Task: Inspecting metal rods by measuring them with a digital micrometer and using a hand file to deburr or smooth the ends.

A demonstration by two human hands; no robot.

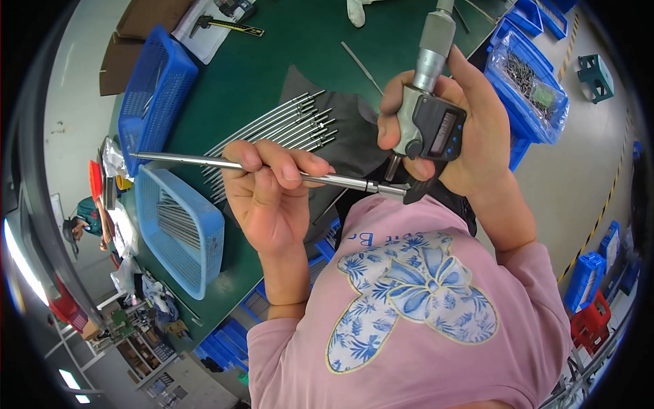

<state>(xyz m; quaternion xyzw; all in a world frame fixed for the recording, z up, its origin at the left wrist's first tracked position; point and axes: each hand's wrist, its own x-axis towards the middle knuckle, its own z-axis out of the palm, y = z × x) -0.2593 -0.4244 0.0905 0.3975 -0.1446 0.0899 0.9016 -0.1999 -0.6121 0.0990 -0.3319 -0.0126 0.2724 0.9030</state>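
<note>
In my left hand is a long thin metal rod, gripped between thumb and fingers and lying almost level. Its stepped right end reaches into the jaw of a digital micrometer; whether both measuring faces touch it I cannot make out. My right hand is closed round the micrometer, its thimble pointing up and its small display facing me. Beyond my left hand, several similar rods lie side by side on a dark grey cloth on the green table.
A light blue basket of rods stands at the left, with a darker blue basket behind it. Calipers rest on papers at the back. A blue bin with bagged metal parts is at the right. Another person is far left.
</note>
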